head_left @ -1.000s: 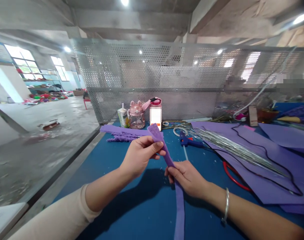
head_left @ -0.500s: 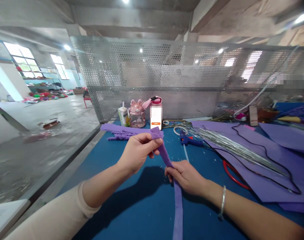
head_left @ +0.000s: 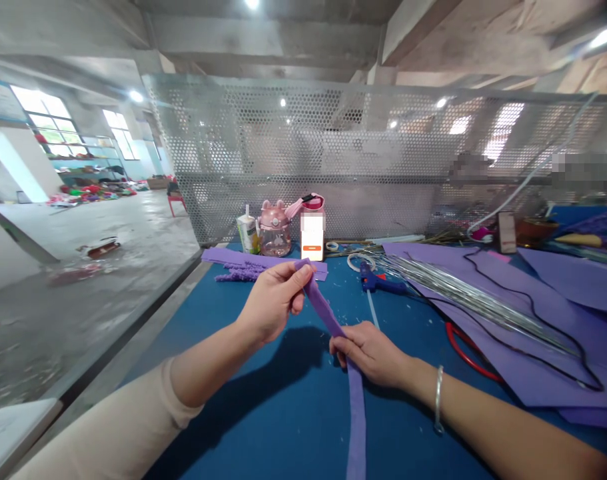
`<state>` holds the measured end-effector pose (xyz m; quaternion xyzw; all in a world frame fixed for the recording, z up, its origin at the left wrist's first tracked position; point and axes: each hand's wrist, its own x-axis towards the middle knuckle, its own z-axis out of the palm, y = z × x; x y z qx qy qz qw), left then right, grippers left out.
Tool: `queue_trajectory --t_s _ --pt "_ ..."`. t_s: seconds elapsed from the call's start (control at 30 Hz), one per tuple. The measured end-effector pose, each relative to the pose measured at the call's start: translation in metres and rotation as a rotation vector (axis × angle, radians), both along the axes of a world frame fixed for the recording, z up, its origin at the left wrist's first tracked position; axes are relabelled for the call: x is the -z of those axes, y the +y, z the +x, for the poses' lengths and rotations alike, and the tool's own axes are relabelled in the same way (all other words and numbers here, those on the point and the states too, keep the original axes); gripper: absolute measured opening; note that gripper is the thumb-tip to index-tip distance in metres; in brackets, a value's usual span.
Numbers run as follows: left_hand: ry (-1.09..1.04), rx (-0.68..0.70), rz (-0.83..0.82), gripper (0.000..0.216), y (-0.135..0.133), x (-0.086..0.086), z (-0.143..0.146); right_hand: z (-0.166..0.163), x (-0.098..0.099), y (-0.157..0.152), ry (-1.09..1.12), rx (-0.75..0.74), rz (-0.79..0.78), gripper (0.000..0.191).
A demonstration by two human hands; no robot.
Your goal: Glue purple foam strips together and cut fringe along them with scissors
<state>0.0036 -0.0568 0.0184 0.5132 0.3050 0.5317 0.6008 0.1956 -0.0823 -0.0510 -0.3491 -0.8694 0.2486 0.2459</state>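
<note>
A long purple strip (head_left: pixel 356 413), papery or fabric-like, runs between my hands and hangs down toward the table's near edge. My left hand (head_left: pixel 276 293) pinches its upper end between thumb and fingers. Lower down and to the right, my right hand (head_left: pixel 370 352) is closed round the strip's middle. The stretch between the hands slants and looks narrow, as if folded or gathered. Beyond my right hand lies a blue glue gun (head_left: pixel 383 283) with a pale glue stick under it. Purple fuzzy stems (head_left: pixel 238 271) rest behind my left hand.
On the blue table (head_left: pixel 223 413), purple sheets (head_left: pixel 548 360), silvery wires (head_left: pixel 473 300) and a black cord spread at the right. A lit phone (head_left: pixel 312 240), a pink-lidded bottle (head_left: pixel 274 230) and a carton (head_left: pixel 246 232) stand before a perforated metal screen (head_left: pixel 383 160).
My left hand has shifted slightly left, and the strip's upper end, flared above the fingers before, is now narrower and tucked in its pinch. My right hand stays nearly in place.
</note>
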Motion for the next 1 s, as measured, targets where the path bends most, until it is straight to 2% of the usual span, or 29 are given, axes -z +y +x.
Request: queue_trajectory --t_s 0.23,0.37,0.43,0.53,0.57,0.63,0.77,0.9,1.0 --pt "0.006 -0.044 -0.029 0.027 0.008 0.003 -0.001 -0.004 0.002 -0.001 -0.018 0.029 0.027 0.035" --pt "-0.068 0.017 -0.036 0.030 0.011 0.007 0.000 -0.006 0.005 -0.002 -0.001 0.093 0.026 0.034" --pt "-0.047 0.093 -0.077 0.039 0.010 0.015 0.003 -0.007 0.006 -0.003 0.007 0.121 0.026 0.035" --pt "0.135 0.231 -0.148 0.039 0.006 0.032 0.012 -0.008 0.006 -0.004 0.014 0.161 0.032 0.039" --pt "0.182 0.252 -0.166 0.035 0.005 0.037 0.015 -0.008 0.006 -0.004 0.015 0.171 0.033 0.040" --pt "0.188 0.209 -0.186 0.027 0.005 0.043 0.019 -0.008 0.006 -0.003 0.015 0.181 0.033 0.042" --pt "0.056 0.078 -0.215 0.017 0.010 0.037 0.017 -0.008 0.005 -0.003 0.011 0.184 0.025 0.037" --pt "0.003 0.039 -0.181 0.014 0.016 0.024 0.008 -0.009 0.004 -0.005 -0.001 0.174 0.024 0.036" --pt "0.006 0.024 -0.133 0.017 0.019 0.020 0.004 -0.011 0.003 -0.006 -0.010 0.162 0.021 0.037"
